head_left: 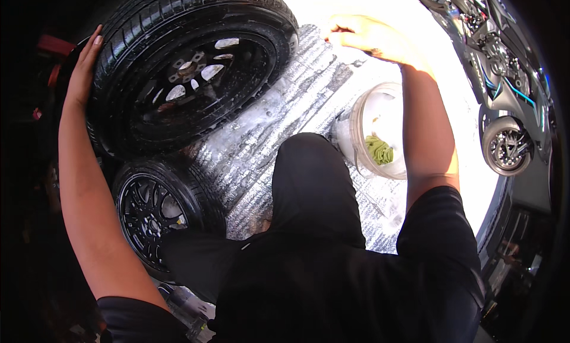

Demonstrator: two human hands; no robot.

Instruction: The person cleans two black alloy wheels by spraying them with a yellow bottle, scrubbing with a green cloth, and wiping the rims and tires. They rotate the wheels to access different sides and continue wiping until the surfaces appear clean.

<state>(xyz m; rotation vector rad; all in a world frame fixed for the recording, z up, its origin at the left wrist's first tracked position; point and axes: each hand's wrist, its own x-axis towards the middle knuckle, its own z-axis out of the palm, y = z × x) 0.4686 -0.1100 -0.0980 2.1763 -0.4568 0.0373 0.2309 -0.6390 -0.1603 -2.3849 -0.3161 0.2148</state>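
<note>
A large black wheel with its tyre (196, 13) leans at the upper left, its inner rim side facing me, wet specks on the rubber. My left hand (87, 67) lies along the tyre's left tread, fingers stretched out and flat against it. At the top right, in glaring light, my right hand (374, 37) is raised away from the wheel with its fingers curled together. Whether anything small is in them is washed out by the glare. Below my right hand stands a translucent bucket (360, 129) with a green cloth (379, 149) in it.
A second wheel with black spokes (152, 209) rests below the large one, beside my leg. Wet, streaked floor (279, 114) stretches between the wheels and the bucket. A dark motorcycle (499, 76) stands at the far right. My knee (314, 183) juts up in the middle.
</note>
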